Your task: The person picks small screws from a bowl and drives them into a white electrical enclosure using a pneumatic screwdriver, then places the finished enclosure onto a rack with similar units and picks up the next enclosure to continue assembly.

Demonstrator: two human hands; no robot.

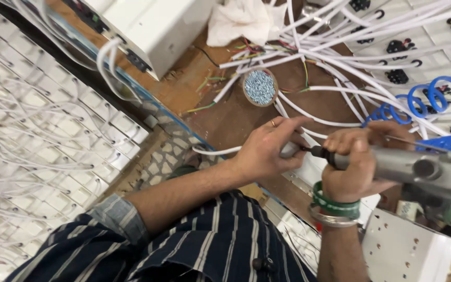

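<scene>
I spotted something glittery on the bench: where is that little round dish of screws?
In the head view, the round dish of screws sits on the brown bench top, above the left hand, among the white cables.

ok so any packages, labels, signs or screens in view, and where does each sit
No signs or screens show.
White box unit: top, left of centre, boxy, with dark panels along its edge.
Small round container: on the brown bench, upper centre, filled with silvery screws.
Small pale label-like patch: lower right, under the grey power screwdriver; too blurred to describe.

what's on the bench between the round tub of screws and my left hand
In the head view, white cables cross the brown benchtop between the round tub of screws and the left hand; nothing else lies there.
</scene>
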